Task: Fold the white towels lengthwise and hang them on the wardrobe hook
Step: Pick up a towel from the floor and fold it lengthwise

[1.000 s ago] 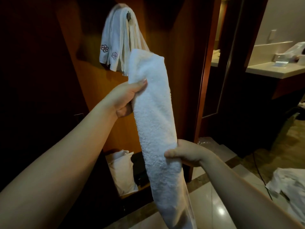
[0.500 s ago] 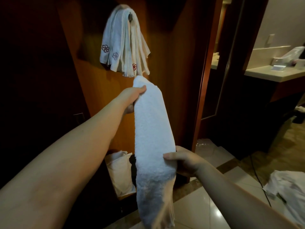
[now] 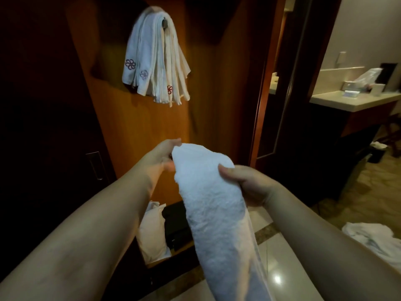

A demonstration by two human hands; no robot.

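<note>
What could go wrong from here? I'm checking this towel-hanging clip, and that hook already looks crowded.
1. The hook already carries a thick bunch of hung towels; adding another may knock some off or leave it perched loosely.
2. The folded towel is gripped only near its top by the left hand and right hand; its long tail hangs free and may unfold when lifted.

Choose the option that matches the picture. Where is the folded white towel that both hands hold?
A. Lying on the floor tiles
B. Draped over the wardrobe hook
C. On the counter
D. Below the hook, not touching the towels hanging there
D: the left hand and right hand grip the folded towel well beneath the hanging towels on the hook.
</note>
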